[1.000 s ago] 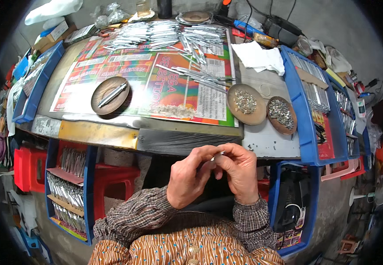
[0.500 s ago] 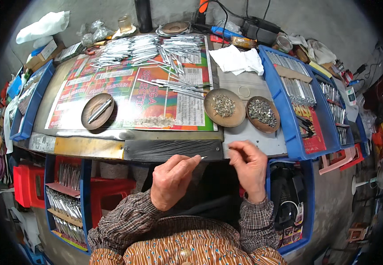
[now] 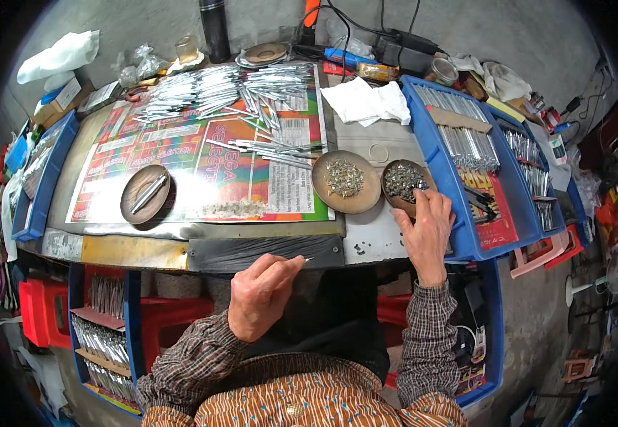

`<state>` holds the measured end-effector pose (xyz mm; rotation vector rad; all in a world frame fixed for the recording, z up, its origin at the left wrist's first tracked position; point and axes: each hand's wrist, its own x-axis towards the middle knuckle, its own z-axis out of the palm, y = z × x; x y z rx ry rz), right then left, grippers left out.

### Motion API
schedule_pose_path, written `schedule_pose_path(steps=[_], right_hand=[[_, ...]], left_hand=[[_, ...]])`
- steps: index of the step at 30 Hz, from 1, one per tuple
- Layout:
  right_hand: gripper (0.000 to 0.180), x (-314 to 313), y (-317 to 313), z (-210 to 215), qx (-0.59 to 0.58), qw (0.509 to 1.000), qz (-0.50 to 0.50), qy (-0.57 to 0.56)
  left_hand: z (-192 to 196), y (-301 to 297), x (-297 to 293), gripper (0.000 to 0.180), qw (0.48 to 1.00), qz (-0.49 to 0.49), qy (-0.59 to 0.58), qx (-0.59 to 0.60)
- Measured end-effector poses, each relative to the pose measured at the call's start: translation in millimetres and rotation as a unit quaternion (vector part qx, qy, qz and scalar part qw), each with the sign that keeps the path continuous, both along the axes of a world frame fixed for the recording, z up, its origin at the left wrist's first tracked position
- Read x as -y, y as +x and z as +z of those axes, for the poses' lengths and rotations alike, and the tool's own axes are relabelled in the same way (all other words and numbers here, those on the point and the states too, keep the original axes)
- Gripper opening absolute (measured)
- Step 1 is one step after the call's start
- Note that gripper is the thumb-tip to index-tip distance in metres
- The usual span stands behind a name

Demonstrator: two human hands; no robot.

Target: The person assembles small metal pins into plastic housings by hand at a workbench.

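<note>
My left hand (image 3: 260, 295) is closed in a pinch just off the front edge of the table. A thin silvery tip (image 3: 308, 259) sticks out past its fingertips; the rest of that piece is hidden in the fingers. My right hand (image 3: 428, 231) reaches over the right-hand wooden bowl (image 3: 393, 202), its fingertips on the small dark metal bits (image 3: 403, 179) in it. Its thumb stands apart from the fingers. Beside that bowl sits a larger wooden dish (image 3: 321, 196) of small brassy pieces (image 3: 344, 178).
Slim silvery rods (image 3: 273, 151) lie loose and in heaps across the printed sheet (image 3: 181, 171). Two thicker rods rest in a wooden dish (image 3: 132, 208) at left. A blue tray (image 3: 474, 245) of rods stands at right. Dark bits (image 3: 359, 249) are scattered near the front edge.
My right hand has moved right and forward from beside my left hand to the bowl of dark bits. Dark bits now show on the table's front part. My left hand keeps its pinch.
</note>
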<state>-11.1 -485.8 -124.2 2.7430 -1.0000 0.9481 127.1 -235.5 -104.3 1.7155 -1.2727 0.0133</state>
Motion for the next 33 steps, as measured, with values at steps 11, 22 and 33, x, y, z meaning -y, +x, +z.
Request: schedule_pose_path(steps=[11,22,33], right_hand=[[0.041,-3,-8,3,0.05,0.995,0.059,0.067],[0.028,-6,-7,-2,0.066,0.995,0.066,0.022],[0.016,-8,-7,-3,0.123,0.987,0.088,0.049]], left_hand=[[-1,1,7,0.022,1.0,-0.001,0.008,-0.014],[0,3,8,0.021,1.0,-0.015,0.011,-0.018],[4,7,5,0.025,0.999,-0.03,0.006,-0.029]])
